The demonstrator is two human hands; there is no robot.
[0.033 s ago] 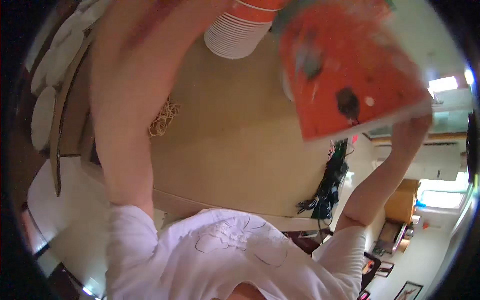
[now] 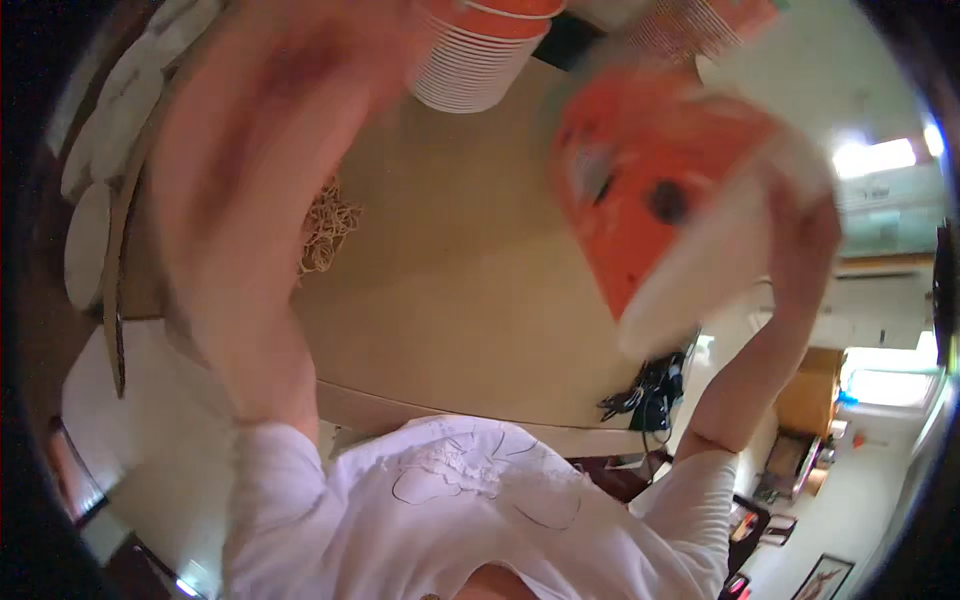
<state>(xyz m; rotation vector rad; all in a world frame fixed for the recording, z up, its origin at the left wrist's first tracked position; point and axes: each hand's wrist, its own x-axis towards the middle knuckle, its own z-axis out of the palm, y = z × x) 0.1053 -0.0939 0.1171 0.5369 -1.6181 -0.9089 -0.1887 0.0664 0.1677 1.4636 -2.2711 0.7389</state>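
My right hand (image 2: 806,215) grips the edge of an orange-and-white printed container (image 2: 690,190), which is tilted and smeared by motion. Dark and pale spots mark its orange face, and its white side is turned toward me. At the upper left, my left hand (image 2: 385,45) is blurred beside a stack of nested white cups with orange tops (image 2: 470,65). The left fingers are too smeared to make out, so I cannot tell whether they touch the stack.
A brown tabletop (image 2: 460,270) spreads below my hands. Tan rubber bands (image 2: 330,228) lie in a loose heap beside my left forearm. Black cables (image 2: 648,392) sit at the near right edge. Another orange-and-white stack (image 2: 685,30) stands at the far right.
The orange-and-white container has tipped and moved slightly left and down with my right hand, showing more white and uncovering the far-right stack. My left forearm has shifted a little left.
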